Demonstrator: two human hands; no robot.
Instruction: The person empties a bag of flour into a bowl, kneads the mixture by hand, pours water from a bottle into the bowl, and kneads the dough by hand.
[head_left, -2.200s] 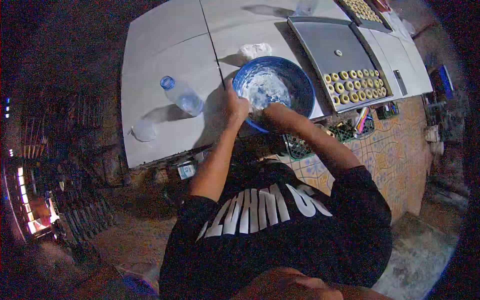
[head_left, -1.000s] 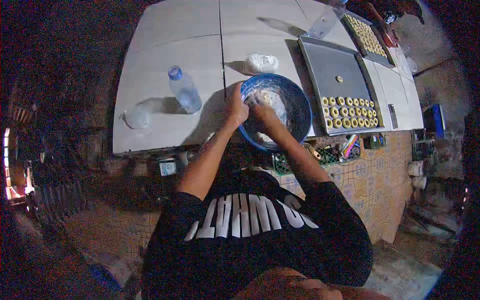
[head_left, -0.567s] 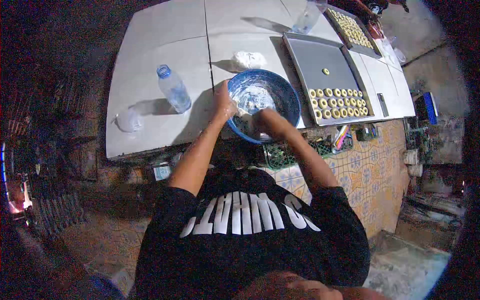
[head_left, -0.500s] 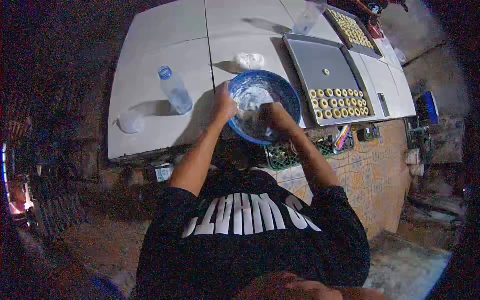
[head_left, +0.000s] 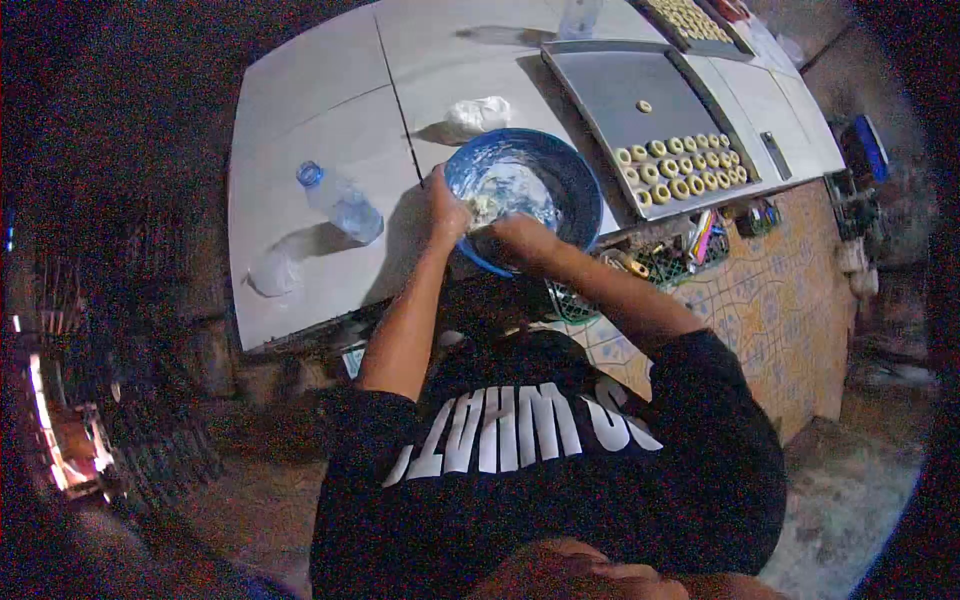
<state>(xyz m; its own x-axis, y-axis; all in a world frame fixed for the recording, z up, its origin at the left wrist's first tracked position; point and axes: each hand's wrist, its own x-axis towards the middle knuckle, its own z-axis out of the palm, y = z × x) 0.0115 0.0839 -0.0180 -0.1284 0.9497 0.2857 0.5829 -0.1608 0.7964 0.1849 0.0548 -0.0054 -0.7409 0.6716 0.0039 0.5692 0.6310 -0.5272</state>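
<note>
A blue bowl (head_left: pixel 585 190) stands at the table's front edge, its inside smeared with white, and a pale floury mass (head_left: pixel 515 190) lies in it. My left hand (head_left: pixel 449 208) is closed on the bowl's left rim. Inside the bowl, near the side closest to me, my right hand (head_left: pixel 515 240) is at the mass, its fingers hidden from view. Just behind the bowl sits a white plastic bag (head_left: pixel 478 115).
On the white table (head_left: pixel 320 110) are a clear bottle (head_left: pixel 345 208) and a small clear bag (head_left: pixel 274 272) at left. A tray (head_left: pixel 625 95) of ring-shaped pieces, a phone (head_left: pixel 775 155) and another tray (head_left: pixel 690 25) are at right. Green baskets (head_left: pixel 575 302) stand below.
My right hand has moved left within the bowl, closer to my left hand. The view has turned slightly. My left hand still holds the rim.
</note>
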